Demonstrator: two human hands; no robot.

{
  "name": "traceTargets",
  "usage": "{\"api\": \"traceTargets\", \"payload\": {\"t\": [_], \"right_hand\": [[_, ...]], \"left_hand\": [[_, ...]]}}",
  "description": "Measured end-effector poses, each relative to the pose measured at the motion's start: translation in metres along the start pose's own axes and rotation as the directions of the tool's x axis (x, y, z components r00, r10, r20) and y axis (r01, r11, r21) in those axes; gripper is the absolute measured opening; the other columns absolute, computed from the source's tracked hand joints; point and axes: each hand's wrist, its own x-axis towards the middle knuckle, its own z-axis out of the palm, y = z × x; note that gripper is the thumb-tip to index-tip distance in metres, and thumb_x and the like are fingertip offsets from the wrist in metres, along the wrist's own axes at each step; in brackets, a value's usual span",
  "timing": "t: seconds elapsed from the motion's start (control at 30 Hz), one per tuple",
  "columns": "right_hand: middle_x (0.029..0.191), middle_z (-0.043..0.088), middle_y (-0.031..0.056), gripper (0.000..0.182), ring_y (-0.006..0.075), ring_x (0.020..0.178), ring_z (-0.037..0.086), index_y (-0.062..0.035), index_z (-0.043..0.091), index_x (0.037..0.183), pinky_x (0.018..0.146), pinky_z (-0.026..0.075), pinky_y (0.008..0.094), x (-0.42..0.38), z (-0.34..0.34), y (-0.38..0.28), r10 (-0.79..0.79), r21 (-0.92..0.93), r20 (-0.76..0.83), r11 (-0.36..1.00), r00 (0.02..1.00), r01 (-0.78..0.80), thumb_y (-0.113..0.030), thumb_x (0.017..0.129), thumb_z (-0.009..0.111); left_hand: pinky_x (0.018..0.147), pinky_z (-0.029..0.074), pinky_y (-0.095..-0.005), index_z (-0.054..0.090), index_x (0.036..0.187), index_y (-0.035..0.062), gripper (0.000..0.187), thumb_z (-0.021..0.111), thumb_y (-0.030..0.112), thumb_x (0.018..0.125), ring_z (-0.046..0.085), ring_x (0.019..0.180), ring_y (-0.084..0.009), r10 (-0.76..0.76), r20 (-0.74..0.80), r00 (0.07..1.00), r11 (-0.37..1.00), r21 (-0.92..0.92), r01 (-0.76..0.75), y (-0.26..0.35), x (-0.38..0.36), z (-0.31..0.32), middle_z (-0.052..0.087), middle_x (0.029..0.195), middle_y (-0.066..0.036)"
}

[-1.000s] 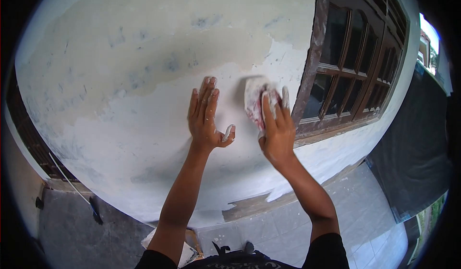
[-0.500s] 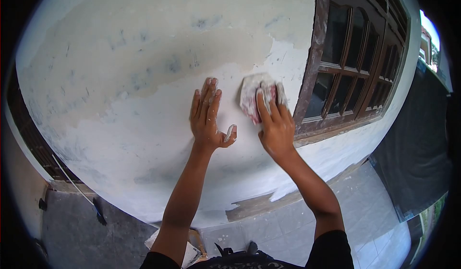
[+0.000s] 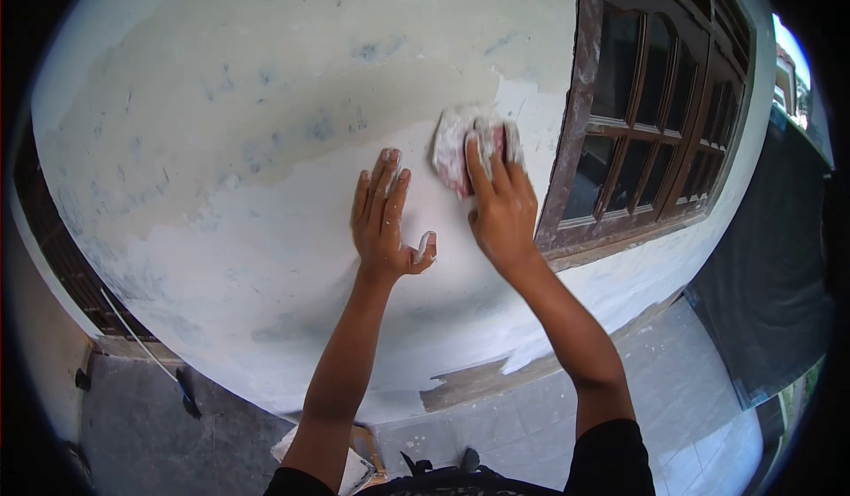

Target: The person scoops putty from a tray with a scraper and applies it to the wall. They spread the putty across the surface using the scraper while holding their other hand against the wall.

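Observation:
A wall (image 3: pixel 248 239) with a white coat below and a beige, blue-flecked area above fills the middle of the head view. My left hand (image 3: pixel 386 222) lies against the white part, fingers pointing up and thumb apart, with white smears on the fingertips. To its right and higher, my right hand (image 3: pixel 503 199) presses a crumpled cloth (image 3: pixel 453 146) to the wall. The cloth is white with reddish patches and looks coated in white paste. Its fingers lie over the cloth's right side, near the window frame.
A brown wooden window (image 3: pixel 637 115) is at the right, and a dark sheet (image 3: pixel 766 266) hangs beyond it. Below are a grey tiled floor (image 3: pixel 531 434), a white-topped object (image 3: pixel 354 471) by my left forearm, and a pole (image 3: pixel 137 337) at the lower left.
My right hand and the cloth have moved up the wall and slightly left. My left hand remains in nearly the same place.

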Motion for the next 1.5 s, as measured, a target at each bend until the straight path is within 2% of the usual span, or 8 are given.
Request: {"api": "traceTargets", "payload": {"t": [0.2,0.3,0.5,0.73,0.93,1.07,1.37,1.5], "right_hand": [[0.108,0.060,0.0280,0.085,0.0409,0.090,0.057,0.0006,0.049,0.136,0.080,0.049,0.0453,-0.037,-0.024,-0.008,0.052,0.151,0.161,0.986,0.986,-0.076,0.013,0.052,0.060],[0.109,0.060,0.0286,0.083,0.0443,0.096,0.057,0.0026,0.050,0.135,0.085,0.048,0.0480,0.004,-0.028,0.006,-0.001,0.040,-0.070,0.999,0.998,0.004,0.016,0.053,0.057],[0.107,0.060,0.0172,0.074,0.0323,0.084,0.056,-0.0026,0.052,0.133,0.071,0.049,0.0402,0.029,-0.006,0.006,-0.009,-0.033,-0.026,0.999,1.000,0.008,0.008,0.060,0.060],[0.111,0.060,0.0267,0.089,0.0392,0.091,0.057,-0.0016,0.048,0.137,0.081,0.049,0.0434,-0.043,-0.019,-0.011,0.045,0.145,0.171,0.987,0.984,-0.070,0.013,0.050,0.061],[0.113,0.060,0.0285,0.087,0.0431,0.092,0.057,-0.0006,0.048,0.137,0.082,0.049,0.0458,0.023,-0.024,0.013,-0.009,0.050,-0.110,0.999,0.994,0.015,0.015,0.052,0.059],[0.109,0.062,0.0173,0.070,0.0330,0.084,0.057,-0.0031,0.056,0.130,0.072,0.049,0.0412,0.033,-0.006,0.011,0.029,-0.035,-0.075,0.999,0.997,-0.032,0.009,0.061,0.060],[0.113,0.059,0.0289,0.085,0.0448,0.099,0.056,-0.0011,0.050,0.136,0.088,0.048,0.0477,-0.048,-0.019,-0.013,0.145,0.171,0.218,0.968,0.965,-0.184,0.016,0.053,0.059],[0.112,0.060,0.0274,0.086,0.0442,0.098,0.056,-0.0016,0.050,0.135,0.087,0.048,0.0477,0.006,-0.025,0.001,0.052,0.117,-0.082,0.992,0.995,-0.042,0.017,0.052,0.058]], "left_hand": [[0.111,0.023,-0.0547,0.040,0.139,0.0004,0.068,0.047,0.040,0.084,0.044,0.132,-0.0400,-0.003,-0.003,1.000,1.000,0.007,0.003,0.001,0.001,0.001,0.045,0.141,-0.025],[0.111,0.023,-0.0545,0.041,0.138,0.0003,0.067,0.047,0.039,0.084,0.044,0.132,-0.0397,-0.004,-0.007,1.000,1.000,0.019,0.004,0.002,0.001,0.002,0.045,0.141,-0.024],[0.111,0.023,-0.0541,0.042,0.137,-0.0006,0.066,0.047,0.039,0.084,0.044,0.132,-0.0397,-0.003,0.001,1.000,1.000,0.013,0.003,0.001,0.002,0.000,0.046,0.141,-0.025],[0.111,0.023,-0.0540,0.042,0.137,-0.0008,0.066,0.047,0.039,0.084,0.044,0.132,-0.0399,-0.002,0.003,1.000,1.000,0.018,0.002,0.004,0.002,-0.001,0.046,0.140,-0.025],[0.111,0.023,-0.0541,0.042,0.137,-0.0005,0.067,0.048,0.039,0.083,0.044,0.131,-0.0399,-0.005,0.010,1.000,1.000,0.022,0.005,0.001,0.001,0.001,0.046,0.140,-0.025],[0.112,0.023,-0.0539,0.042,0.137,-0.0005,0.067,0.048,0.038,0.082,0.044,0.132,-0.0395,-0.004,0.004,1.000,1.000,0.015,0.004,0.001,0.000,0.001,0.046,0.140,-0.024],[0.112,0.022,-0.0538,0.043,0.137,-0.0001,0.067,0.049,0.038,0.082,0.045,0.132,-0.0391,-0.007,0.009,1.000,1.000,0.026,0.007,0.003,0.001,0.001,0.046,0.141,-0.024],[0.112,0.022,-0.0539,0.043,0.136,-0.0011,0.066,0.049,0.037,0.083,0.044,0.132,-0.0391,-0.008,0.015,1.000,1.000,0.030,0.007,0.003,0.002,0.000,0.046,0.141,-0.024]]}}
